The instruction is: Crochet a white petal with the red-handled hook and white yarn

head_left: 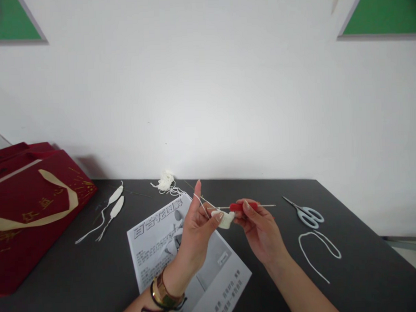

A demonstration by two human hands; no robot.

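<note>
My left hand (197,227) pinches a small white crocheted piece (225,218) between thumb and fingers, with the index finger raised and a white yarn strand (203,204) running over it. My right hand (260,227) grips a crochet hook with a red handle (243,206), its thin metal shaft lying level and pointing into the white piece. Both hands hover above a dark table (79,279), over a printed instruction sheet (170,248).
A dark red gift bag (29,212) lies at the left. Two finished white crocheted petals with tails (114,202) lie beside it. A yarn tangle (166,181) sits near the wall. Scissors (307,214) and a loose white cord loop (318,247) lie at the right.
</note>
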